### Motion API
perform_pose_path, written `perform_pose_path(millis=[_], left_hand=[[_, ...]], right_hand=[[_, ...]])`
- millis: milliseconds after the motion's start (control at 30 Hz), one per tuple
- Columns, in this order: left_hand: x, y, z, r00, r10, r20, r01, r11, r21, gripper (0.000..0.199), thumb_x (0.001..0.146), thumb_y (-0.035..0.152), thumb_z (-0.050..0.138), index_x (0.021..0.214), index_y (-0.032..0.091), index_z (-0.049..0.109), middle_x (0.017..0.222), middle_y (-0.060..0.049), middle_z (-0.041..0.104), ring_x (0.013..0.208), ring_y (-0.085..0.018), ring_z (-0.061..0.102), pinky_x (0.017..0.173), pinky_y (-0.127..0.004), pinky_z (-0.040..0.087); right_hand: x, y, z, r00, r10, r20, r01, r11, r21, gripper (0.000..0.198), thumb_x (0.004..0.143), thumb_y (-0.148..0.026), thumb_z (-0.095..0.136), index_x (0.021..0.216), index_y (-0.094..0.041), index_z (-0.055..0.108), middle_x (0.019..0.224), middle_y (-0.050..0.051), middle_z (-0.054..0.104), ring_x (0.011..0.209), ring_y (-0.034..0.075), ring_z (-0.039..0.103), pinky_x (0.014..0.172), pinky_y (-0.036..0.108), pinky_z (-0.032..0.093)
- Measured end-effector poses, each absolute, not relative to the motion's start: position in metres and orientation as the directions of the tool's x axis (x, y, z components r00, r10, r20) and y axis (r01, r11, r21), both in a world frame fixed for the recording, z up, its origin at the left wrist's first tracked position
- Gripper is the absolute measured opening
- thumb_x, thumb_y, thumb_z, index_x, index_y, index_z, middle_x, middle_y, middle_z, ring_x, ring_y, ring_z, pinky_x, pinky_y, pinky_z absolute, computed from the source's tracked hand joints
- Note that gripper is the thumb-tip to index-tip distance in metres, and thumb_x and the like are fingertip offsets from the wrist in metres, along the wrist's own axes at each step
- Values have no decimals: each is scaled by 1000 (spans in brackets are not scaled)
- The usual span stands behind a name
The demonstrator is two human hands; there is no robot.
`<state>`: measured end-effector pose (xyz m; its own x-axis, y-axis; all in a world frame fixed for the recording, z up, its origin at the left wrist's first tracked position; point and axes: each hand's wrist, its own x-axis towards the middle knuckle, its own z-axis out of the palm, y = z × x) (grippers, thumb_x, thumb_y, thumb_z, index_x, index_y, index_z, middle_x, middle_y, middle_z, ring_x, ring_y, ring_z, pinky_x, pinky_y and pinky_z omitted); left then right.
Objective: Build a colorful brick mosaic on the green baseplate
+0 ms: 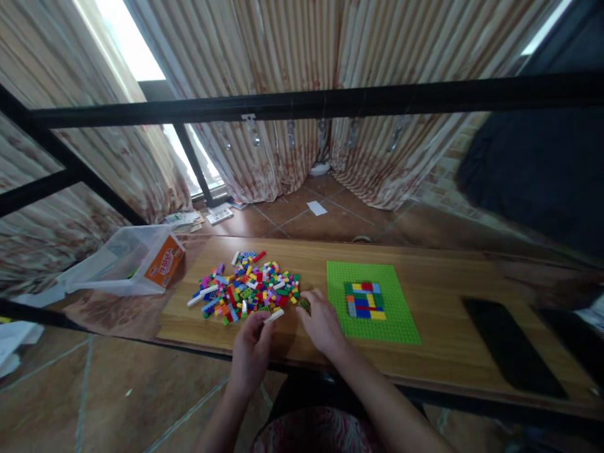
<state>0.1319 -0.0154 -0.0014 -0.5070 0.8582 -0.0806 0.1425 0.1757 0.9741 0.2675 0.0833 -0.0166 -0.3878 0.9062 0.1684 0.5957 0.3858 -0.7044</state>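
Between the fingertips of my left hand (251,347) is a long white brick (275,316), at the near edge of the pile of loose toy bricks (250,286). My right hand (321,322) is closed on a dark olive brick (304,306) just right of the pile, its thumb and fingers around it. To the right of that hand lies a bright green studded baseplate (342,274). A block of red, blue, yellow, grey and green bricks (365,302) sits on its middle.
A wooden table (438,296) carries everything. A clear plastic bin (117,251) with an orange label stands beyond its left end. On the right lies a dark flat phone-shaped object (512,346). A black metal rail (302,107) crosses above the far side, before striped curtains (283,50).
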Motion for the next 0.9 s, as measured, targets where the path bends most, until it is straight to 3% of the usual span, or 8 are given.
perform_pose_path(millis=[133,333,567,700,900], left_hand=[[132,-14,-6,-489,871,-53,158,149,976,22,82,39,58,88,18,55,69,3,57,63,-12,52,59,-20,40],[141,-12,-2,-418,908,33,301,104,948,18,85,32,54,96,18,56,83,-1,63,77,-15,60,70,-24,47],[174,-3,5,-142,984,112,425,-41,904,14,88,24,49,92,19,62,86,-2,64,81,-15,62,76,-25,49],[190,6,5,-62,995,84,413,-51,909,15,88,22,49,94,19,62,91,-3,65,87,-15,62,80,-26,48],[214,18,2,31,998,52,381,-60,923,17,85,18,49,95,19,62,92,-2,67,87,-14,63,81,-25,48]], right_hand=[[269,85,-18,-360,918,164,439,322,-839,41,76,-11,56,116,-21,57,99,4,59,77,15,60,76,30,51],[286,69,-9,-340,917,207,339,325,-883,26,88,-25,48,109,-19,63,103,7,64,89,17,62,82,32,50],[315,50,0,-359,931,64,256,165,-952,25,89,-33,49,95,-20,69,92,5,70,86,18,64,77,29,49],[346,50,4,-377,926,-9,286,107,-952,23,88,-35,51,91,-22,69,90,3,70,85,18,63,77,30,48],[381,44,4,-324,946,-1,425,145,-894,21,90,-31,48,93,-22,67,90,3,69,83,18,63,75,29,47]])
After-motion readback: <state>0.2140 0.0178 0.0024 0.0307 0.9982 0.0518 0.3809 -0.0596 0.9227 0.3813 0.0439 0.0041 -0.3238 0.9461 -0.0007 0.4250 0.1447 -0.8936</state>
